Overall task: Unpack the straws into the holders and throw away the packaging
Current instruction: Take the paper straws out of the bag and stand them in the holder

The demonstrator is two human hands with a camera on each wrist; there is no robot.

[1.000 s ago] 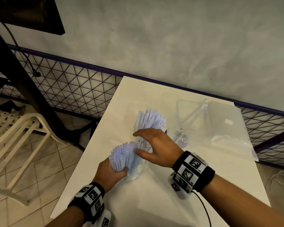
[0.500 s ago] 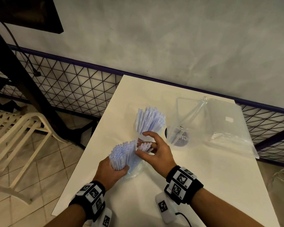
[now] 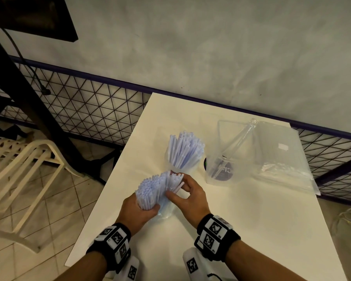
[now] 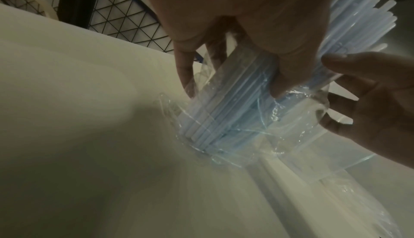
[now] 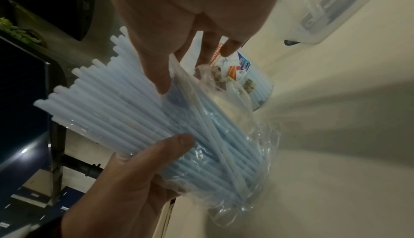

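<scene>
My left hand grips a bundle of pale blue straws low down, through its clear plastic wrapper; the bundle stands tilted on the white table. The straw tops fan out of the open wrapper. My right hand pinches a few straws at the bundle's right side between thumb and fingers. The right wrist view shows that thumb on the wrapper's edge and the left hand under the straws. Just beyond stands a clear holder packed with straws.
A second clear container with a dark base and a clear tube leaning in it stands right of the holder. Flat clear plastic bags lie at the far right. The table's left edge is near my left wrist, with a cream chair below.
My right hand has drawn back from over the holder to the bundle and now pinches straws at its right side. My left hand has kept its grip in place.
</scene>
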